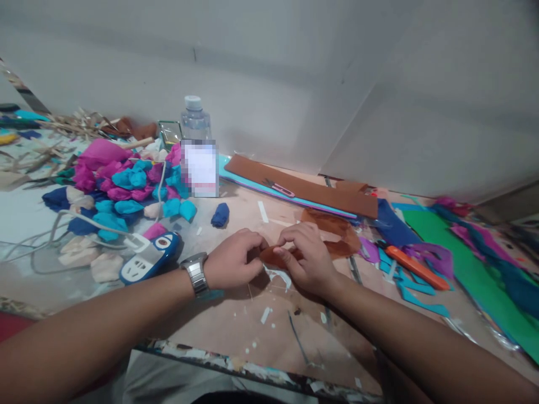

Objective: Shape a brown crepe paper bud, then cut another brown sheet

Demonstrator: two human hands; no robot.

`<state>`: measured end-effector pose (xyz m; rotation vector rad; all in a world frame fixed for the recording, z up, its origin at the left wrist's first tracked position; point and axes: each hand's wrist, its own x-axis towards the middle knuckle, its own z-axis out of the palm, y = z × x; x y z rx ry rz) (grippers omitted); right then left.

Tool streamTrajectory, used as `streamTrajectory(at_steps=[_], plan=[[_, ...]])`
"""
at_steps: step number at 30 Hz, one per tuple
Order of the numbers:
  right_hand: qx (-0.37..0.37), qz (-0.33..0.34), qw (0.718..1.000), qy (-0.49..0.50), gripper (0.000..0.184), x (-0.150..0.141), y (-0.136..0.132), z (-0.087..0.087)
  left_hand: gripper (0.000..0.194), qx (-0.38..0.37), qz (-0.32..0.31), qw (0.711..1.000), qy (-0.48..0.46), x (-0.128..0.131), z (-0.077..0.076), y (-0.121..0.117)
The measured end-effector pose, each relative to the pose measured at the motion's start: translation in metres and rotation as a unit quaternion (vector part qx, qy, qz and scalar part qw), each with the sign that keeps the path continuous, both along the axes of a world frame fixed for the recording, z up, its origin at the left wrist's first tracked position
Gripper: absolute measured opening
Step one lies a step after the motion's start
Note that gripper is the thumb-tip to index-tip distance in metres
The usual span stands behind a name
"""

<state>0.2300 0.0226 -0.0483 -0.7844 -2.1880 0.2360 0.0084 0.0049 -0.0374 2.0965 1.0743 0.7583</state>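
Head: brown piece (272, 257) between left grip (231, 260), right grip (310, 262).

Pinkish tabletop (233, 331): lone navy bundle (220, 215), white scraps (263, 212), blue-white power strip (141, 266) at left, green sheet (442, 238) at right.

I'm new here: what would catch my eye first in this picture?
Probably the heap of pink, turquoise and blue bundles at the left. Next, the large green sheet at the right, with an orange tool lying to its left. In the middle, a brown piece is in the grip of the right hand, with the left hand at its near-left end.
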Motion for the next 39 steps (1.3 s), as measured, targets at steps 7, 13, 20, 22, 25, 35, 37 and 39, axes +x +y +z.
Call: streamTrajectory(at_steps=[7,13,20,22,25,35,37,39], plan=[[-0.002,-0.004,1.000,0.003,0.017,0.000,0.000,0.000,0.007,0.028,0.012,0.997,0.067,-0.001,-0.005,0.003],[-0.001,-0.001,1.000,-0.004,0.018,0.001,0.001,-0.001,0.026,0.056,0.030,0.998,0.020,-0.003,-0.002,0.003],[0.005,0.005,1.000,-0.011,0.020,0.000,0.002,0.000,0.009,0.097,0.012,0.990,-0.099,-0.002,0.004,0.002],[0.009,0.006,1.000,-0.007,0.021,0.000,0.001,0.001,0.010,0.092,0.015,0.990,-0.110,-0.003,0.003,0.003],[0.016,0.007,1.000,-0.005,0.020,-0.001,0.001,0.003,0.011,0.071,0.015,0.990,-0.124,-0.003,0.001,0.005],[0.032,0.014,0.999,-0.005,0.028,0.000,0.001,0.006,0.016,-0.005,-0.007,0.989,-0.149,0.000,0.001,0.004],[0.029,0.014,0.999,-0.010,0.031,0.000,0.001,0.007,0.018,-0.012,-0.015,0.988,-0.152,0.000,0.001,0.004],[0.028,0.013,0.999,-0.014,0.033,0.001,0.001,0.008,0.018,-0.015,-0.022,0.988,-0.154,0.000,0.001,0.004]])
